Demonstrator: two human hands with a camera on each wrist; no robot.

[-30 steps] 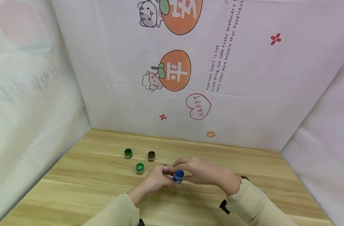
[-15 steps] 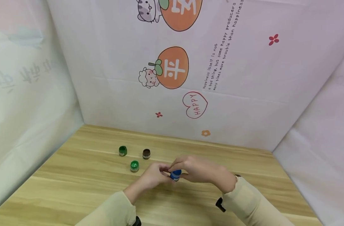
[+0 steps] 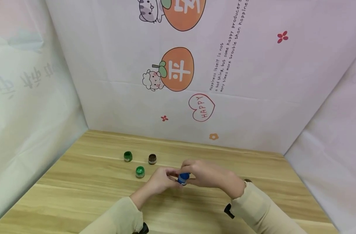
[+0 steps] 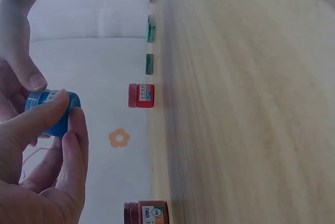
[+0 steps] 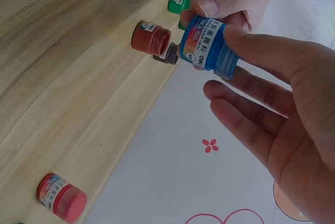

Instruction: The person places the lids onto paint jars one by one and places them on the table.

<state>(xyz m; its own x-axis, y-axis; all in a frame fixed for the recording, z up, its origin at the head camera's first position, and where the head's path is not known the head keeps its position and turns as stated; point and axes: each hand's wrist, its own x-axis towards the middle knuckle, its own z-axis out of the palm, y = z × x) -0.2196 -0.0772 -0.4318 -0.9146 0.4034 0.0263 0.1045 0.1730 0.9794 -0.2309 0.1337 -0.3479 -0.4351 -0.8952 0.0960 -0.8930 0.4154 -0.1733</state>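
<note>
A small blue paint jar (image 3: pixel 182 178) is held between both hands in the middle of the head view. My left hand (image 3: pixel 160 179) grips its base, thumb on one side and fingers on the other. From the right, my right hand (image 3: pixel 205 174) pinches the cap end, its fingers partly covering the top. The right wrist view shows the jar's printed label (image 5: pixel 204 41) and the right thumb on the cap end. In the left wrist view the jar (image 4: pixel 74 100) lies above the table's level, with the left thumb across it.
Dark green (image 3: pixel 127 156), brown (image 3: pixel 152 159) and bright green (image 3: pixel 140 172) jars stand left of the hands. A brownish-red jar (image 5: pixel 149 36) and a pinkish-red jar (image 5: pixel 60 198) also stand on the wooden table (image 3: pixel 87 182). A printed white cloth (image 3: pixel 248 123) rises behind.
The head view has shifted slightly. Both hands stay on the blue jar; the right fingers have moved a little over its top, and the jar leans slightly more.
</note>
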